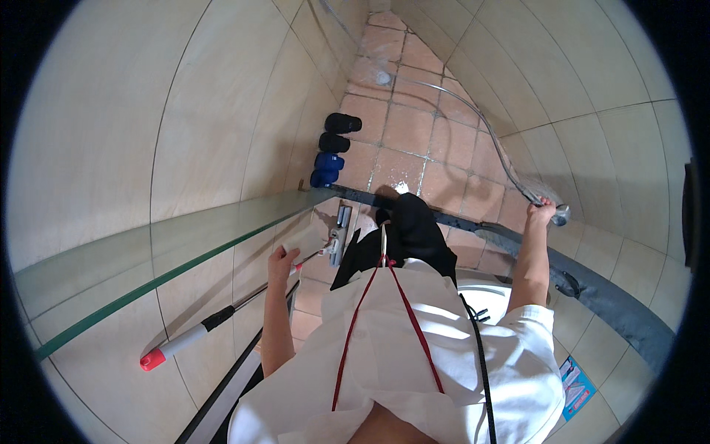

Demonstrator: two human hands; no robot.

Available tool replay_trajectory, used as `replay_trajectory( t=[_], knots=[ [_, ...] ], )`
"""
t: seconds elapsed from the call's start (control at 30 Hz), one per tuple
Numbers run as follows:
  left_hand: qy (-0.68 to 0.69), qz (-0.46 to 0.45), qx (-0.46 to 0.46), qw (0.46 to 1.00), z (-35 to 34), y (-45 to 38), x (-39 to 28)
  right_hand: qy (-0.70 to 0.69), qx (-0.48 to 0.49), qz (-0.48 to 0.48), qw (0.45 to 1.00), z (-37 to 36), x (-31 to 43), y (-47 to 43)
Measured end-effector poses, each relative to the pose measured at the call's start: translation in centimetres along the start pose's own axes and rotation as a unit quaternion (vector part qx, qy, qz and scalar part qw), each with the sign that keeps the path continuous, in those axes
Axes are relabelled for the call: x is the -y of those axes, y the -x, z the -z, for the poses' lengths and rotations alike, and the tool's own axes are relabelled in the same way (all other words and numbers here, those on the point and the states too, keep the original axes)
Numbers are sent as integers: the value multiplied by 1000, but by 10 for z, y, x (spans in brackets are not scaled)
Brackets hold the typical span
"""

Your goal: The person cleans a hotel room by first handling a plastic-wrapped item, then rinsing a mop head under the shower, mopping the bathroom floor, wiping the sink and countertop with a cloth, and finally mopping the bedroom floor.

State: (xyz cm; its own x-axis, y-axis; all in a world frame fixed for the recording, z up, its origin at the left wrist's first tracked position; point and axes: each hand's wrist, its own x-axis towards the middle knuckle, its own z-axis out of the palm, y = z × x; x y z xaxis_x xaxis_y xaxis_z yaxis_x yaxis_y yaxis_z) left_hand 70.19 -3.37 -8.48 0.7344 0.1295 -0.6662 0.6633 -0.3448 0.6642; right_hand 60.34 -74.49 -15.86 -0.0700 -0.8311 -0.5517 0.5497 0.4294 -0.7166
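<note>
My right hand (542,210) is closed around a handheld shower head (561,215) at the right, and fine spray spreads beside it towards the tiled wall. A metal shower hose (481,114) curves from the hand across the wet floor. On the left, my left hand (284,263) holds a pale, flat, whitish item (302,244), whose exact kind I cannot tell. Just below and behind that hand runs the pole of a squeegee mop (248,298) with a red end cap, leaning on the wall. Its grey head (339,236) rests near the floor.
Several dark and blue slippers (334,142) line the left wall. A glass panel (183,266) with a green edge stands left. A dark raised threshold (460,221) crosses the floor at my legs. A white fixture, perhaps a toilet (488,291), sits right of me.
</note>
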Motion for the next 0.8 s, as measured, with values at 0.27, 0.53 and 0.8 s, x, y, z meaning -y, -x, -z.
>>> replay_trajectory(
  t=[0.27,0.53,0.8],
  knots=[
    [-32,-102,-43,993,-16,-5,-53,116,166,-24,979,-101,-22,-14],
    [-148,-47,-86,984,-38,20,-133,190,320,-51,927,-293,-98,27],
    [95,-25,-124,987,-64,14,-165,268,501,-64,820,-486,-165,78]
  ],
)
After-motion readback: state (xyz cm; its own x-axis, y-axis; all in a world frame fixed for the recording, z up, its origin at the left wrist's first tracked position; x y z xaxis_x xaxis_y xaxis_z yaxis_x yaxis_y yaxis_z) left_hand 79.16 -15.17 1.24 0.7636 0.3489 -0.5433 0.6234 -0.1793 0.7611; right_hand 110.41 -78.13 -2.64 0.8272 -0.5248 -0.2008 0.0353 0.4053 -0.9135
